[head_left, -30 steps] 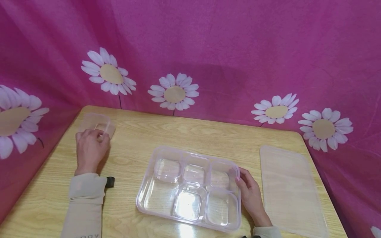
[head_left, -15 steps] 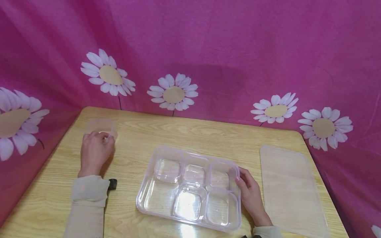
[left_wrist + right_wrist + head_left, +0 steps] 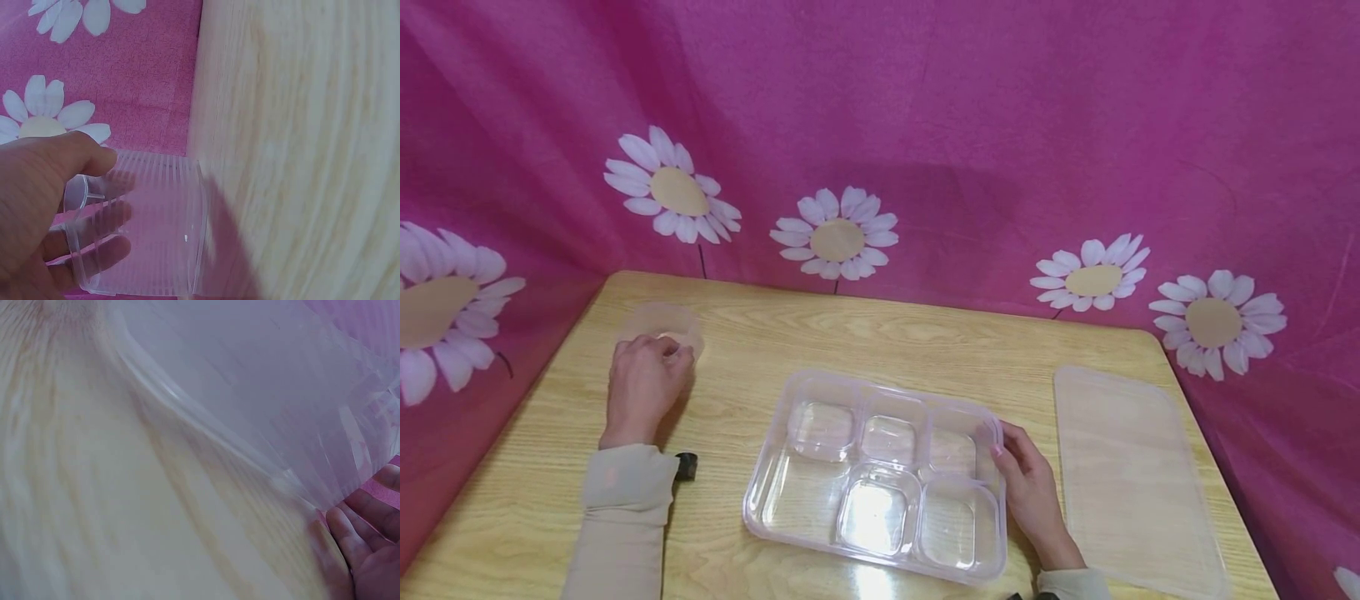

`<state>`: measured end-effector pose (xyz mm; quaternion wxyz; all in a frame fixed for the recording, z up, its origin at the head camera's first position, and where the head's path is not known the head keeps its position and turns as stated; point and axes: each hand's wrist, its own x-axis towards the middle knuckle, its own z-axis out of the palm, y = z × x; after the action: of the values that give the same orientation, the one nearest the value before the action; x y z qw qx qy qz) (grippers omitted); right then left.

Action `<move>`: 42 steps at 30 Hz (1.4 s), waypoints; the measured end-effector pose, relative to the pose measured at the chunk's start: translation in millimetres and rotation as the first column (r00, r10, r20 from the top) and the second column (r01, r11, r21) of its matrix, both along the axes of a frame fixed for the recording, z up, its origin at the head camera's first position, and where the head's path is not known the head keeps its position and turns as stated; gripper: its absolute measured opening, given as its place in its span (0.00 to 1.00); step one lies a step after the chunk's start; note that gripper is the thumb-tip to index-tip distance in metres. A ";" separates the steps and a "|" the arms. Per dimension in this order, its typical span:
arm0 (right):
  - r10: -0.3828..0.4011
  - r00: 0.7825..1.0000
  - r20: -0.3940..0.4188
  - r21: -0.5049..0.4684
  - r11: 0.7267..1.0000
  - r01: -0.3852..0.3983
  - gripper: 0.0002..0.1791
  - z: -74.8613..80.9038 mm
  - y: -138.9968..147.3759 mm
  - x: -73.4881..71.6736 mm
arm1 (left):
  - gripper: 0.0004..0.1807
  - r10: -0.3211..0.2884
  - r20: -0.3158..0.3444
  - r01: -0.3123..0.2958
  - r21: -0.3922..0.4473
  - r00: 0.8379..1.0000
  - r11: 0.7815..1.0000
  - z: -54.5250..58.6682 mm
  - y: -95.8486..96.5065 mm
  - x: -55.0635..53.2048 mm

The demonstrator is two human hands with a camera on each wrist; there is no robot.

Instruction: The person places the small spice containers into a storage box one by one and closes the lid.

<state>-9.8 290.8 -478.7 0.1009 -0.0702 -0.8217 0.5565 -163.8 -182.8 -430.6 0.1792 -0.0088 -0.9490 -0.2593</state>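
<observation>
Though half-hidden — container (image 3: 660, 317) in left hand (image 3: 643, 383)

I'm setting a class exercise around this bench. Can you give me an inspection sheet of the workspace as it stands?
Surface: wood-grain table, glare near its front edge.
Job's things: large clear container with five small tubs inside, its near-left space without one; another small clear tub; flat translucent sheet, perhaps a lid, at the right.
Clutter: nothing seen.
Grippers: left grip holds the separate tub; right grip holds the large container's right end.
Cables: nothing seen.
Surroundings: magenta cloth with white daisies.
</observation>
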 end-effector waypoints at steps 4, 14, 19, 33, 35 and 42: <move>0.000 1.000 0.004 0.003 1.000 0.000 0.17 0.3 0.3 0.4 | 0.16 -0.015 0.022 0.015 -0.004 1.000 1.000 0.3 0.4 0.4; 0.003 1.000 0.001 -0.006 1.000 -0.003 0.17 -0.8 0.6 0.2 | 0.16 -0.041 0.072 0.046 -0.069 0.997 0.997 -0.4 4.4 2.6; 0.003 1.000 0.002 -0.007 1.000 -0.003 0.17 -0.9 0.3 0.6 | 0.17 -0.059 0.084 0.069 -0.123 0.995 0.990 2.8 8.3 4.1; 0.004 1.000 0.025 -0.010 1.000 -0.004 0.18 2.4 -1.2 0.3 | 0.18 -0.082 0.149 0.107 -0.166 0.985 0.980 0.4 14.0 6.7; 0.005 1.000 0.029 -0.014 1.000 -0.005 0.18 2.8 -1.2 0.2 | 0.17 -0.086 0.147 0.109 -0.159 0.985 0.981 -0.3 15.5 7.0; 0.002 0.999 0.036 -0.020 1.000 -0.001 0.17 3.5 -1.4 0.7 | 0.17 -0.117 0.164 0.142 -0.152 0.979 0.978 -0.4 19.9 8.1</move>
<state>-9.1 289.4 -475.2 0.0851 -0.0806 -0.8177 0.5636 -155.8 -162.8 -431.0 0.0865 -0.0652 -0.9755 -0.1917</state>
